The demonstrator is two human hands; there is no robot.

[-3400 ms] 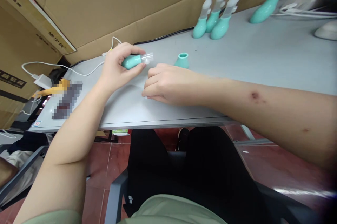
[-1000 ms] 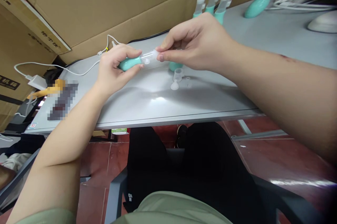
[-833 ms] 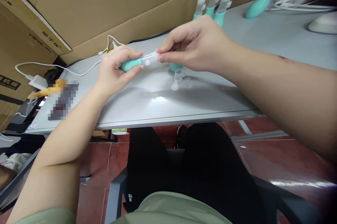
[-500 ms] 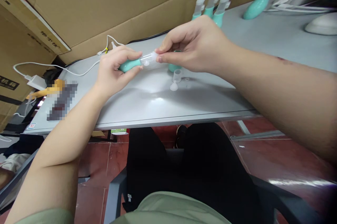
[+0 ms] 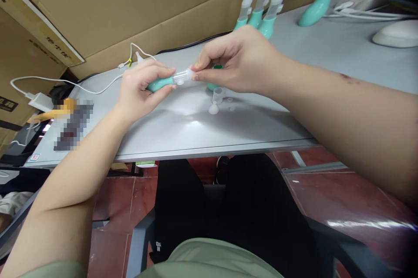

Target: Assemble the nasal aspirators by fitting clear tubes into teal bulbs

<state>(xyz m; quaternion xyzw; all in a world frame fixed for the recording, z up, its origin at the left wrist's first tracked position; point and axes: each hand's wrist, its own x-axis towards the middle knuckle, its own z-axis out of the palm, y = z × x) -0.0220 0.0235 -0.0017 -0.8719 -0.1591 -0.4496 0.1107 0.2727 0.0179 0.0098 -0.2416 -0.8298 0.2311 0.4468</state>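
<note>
Up above the grey table point(image 5: 183, 132), the left hand point(image 5: 139, 88) is wrapped round a small teal rubber bulb with a clear plastic tube point(image 5: 163, 82) — held sideways so its open end faces the other hand. The right hand point(image 5: 238, 62) pinches a little clear cap point(image 5: 188, 73) at that end, fingers nearly closed. More clear bits point(image 5: 217, 99) lie on the table just below.

Worktop: grey worktop point(image 5: 183, 125), pale metal edge, a glare patch near the middle.
Backdrop: big brown cardboard boxes point(image 5: 137, 4) leaning along the far edge, printed labels at the left.
Floor: dark red tiles point(image 5: 114, 208).
Seat: dark chair point(image 5: 140, 243) under the worktop.
Cables: white cable point(image 5: 81, 88) and charger point(image 5: 39, 101) at the left; a black cable point(image 5: 196, 44) along the boxes.
Light: indoor, soft, from above.
</note>
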